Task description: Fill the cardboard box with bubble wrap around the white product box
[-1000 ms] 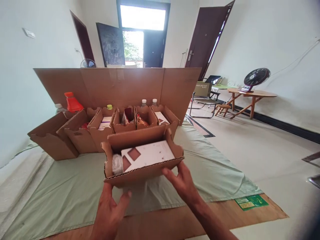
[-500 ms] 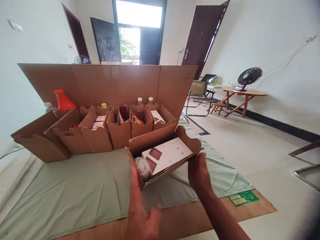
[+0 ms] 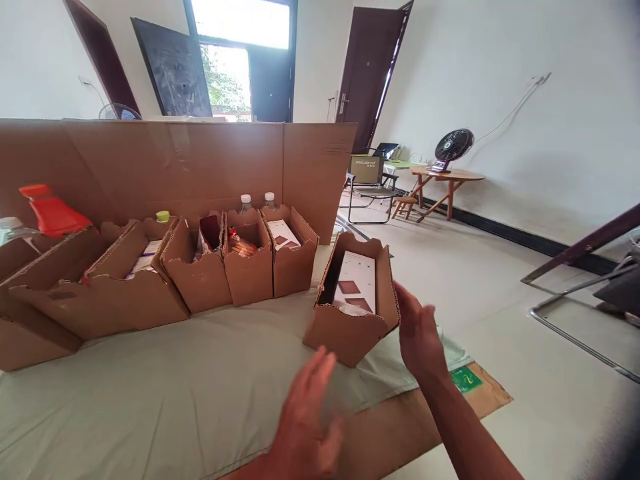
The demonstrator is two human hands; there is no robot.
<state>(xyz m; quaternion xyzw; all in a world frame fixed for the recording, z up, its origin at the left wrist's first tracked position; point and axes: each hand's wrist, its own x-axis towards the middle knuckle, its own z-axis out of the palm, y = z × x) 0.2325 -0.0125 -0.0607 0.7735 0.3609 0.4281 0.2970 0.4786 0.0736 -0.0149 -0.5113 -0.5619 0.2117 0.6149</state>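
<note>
Fingers of the left hand [image 3: 305, 420] are parted and blurred, gripping nothing, just below the near end of the separate cardboard bin [image 3: 340, 331]; contact cannot be told. Right hand [image 3: 423, 340] lies along that bin's right wall, fingers extended, tips partly hidden; whether it grips cannot be told.

Bin position: over the right part of the green cloth [image 3: 200, 380], apart from the row, near the cloth's edge.

Risks (judged): one-sided support could let the bin tip or twist; a rightward slip could carry it past the edge, a hard leftward push into the row's end bin [image 3: 295, 270].

Contents: separate bin, white box with brown diamonds [image 3: 363, 270]; end bin, a similar box [image 3: 285, 233]; next bin [image 3: 249, 280], orange-brown packet [image 3: 243, 247]; third bin [image 3: 197, 287], dark-red packet [image 3: 211, 230]. Leftmost bins' contents mostly hidden.
</note>
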